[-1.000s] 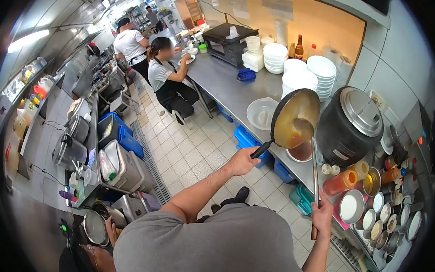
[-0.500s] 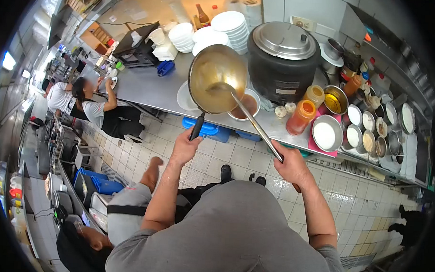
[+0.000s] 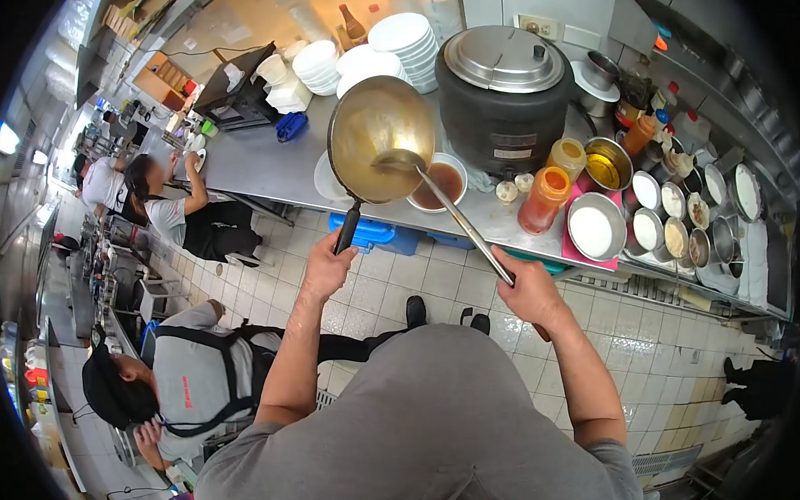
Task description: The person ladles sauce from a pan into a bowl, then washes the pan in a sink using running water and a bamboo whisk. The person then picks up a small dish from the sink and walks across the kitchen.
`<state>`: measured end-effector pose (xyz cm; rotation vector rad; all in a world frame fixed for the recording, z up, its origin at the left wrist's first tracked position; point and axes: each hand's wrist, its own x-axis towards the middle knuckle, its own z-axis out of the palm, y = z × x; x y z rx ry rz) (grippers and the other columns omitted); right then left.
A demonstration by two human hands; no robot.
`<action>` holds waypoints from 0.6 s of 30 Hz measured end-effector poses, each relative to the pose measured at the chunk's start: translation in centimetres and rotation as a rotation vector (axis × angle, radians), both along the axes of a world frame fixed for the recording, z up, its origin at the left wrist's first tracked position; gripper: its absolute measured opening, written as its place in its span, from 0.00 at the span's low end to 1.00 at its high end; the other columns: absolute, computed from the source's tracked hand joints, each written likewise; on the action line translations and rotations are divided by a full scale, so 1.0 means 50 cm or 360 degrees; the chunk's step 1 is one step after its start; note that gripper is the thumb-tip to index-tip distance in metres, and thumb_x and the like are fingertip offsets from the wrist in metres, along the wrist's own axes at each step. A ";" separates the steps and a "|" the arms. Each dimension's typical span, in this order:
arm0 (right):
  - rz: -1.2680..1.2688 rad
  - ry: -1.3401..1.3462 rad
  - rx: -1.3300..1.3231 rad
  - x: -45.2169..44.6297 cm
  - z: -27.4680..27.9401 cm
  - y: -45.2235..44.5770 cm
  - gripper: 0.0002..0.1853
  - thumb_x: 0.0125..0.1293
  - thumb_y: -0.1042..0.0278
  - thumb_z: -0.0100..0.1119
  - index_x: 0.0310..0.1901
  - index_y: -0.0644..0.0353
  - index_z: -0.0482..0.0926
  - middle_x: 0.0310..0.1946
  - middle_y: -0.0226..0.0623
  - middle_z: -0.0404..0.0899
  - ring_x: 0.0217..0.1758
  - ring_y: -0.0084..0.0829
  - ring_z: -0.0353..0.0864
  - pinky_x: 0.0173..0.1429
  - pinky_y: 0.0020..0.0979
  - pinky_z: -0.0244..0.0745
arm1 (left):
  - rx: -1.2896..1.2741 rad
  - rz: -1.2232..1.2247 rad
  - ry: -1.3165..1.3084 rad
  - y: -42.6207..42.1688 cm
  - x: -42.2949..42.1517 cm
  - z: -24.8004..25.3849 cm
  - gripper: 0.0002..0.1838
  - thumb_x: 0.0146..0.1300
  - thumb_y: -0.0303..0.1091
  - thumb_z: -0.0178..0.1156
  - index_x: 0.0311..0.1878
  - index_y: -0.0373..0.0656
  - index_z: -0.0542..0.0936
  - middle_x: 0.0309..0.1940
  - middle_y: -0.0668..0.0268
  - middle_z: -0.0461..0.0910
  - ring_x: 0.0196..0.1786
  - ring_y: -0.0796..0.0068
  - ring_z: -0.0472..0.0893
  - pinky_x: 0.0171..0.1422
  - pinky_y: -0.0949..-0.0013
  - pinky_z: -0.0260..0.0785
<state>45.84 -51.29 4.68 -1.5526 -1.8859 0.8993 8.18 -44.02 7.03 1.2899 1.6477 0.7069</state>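
My left hand (image 3: pixel 331 267) is closed round the black handle of a wok (image 3: pixel 382 126), which is tilted so that its brownish inside shows. With my right hand (image 3: pixel 529 291) I grip the long handle of a ladle (image 3: pixel 463 219); its bowl rests in or just over the lower part of the wok. Partly behind the wok and ladle, a white bowl (image 3: pixel 460 160) of reddish-brown liquid stands on the steel counter (image 3: pixel 284 171). To the wok's left is a pale bowl (image 3: pixel 329 179), partly hidden by it.
Behind stand stacked white bowls (image 3: pixel 402 37) and a black soup warmer (image 3: pixel 504 104). Orange sauce bottle (image 3: pixel 544 200), oil pot (image 3: pixel 607 164) and several ingredient containers fill the right side. A co-worker in a black cap (image 3: pixel 118 383) is close on my left; others are farther off.
The view has swung right. The wok has been drawn off the bowl, its inside now showing less sauce, and the ladle has stayed with it. The near co-worker has turned and moved back left.
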 end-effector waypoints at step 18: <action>-0.0206 0.0249 0.0086 -0.026 0.012 0.093 0.32 0.60 0.81 0.57 0.69 0.67 0.72 0.47 0.52 0.86 0.45 0.35 0.87 0.55 0.31 0.78 | 0.0123 -0.0289 0.0207 0.014 0.002 -0.016 0.24 0.66 0.29 0.64 0.65 0.40 0.76 0.42 0.58 0.84 0.45 0.71 0.80 0.56 0.66 0.73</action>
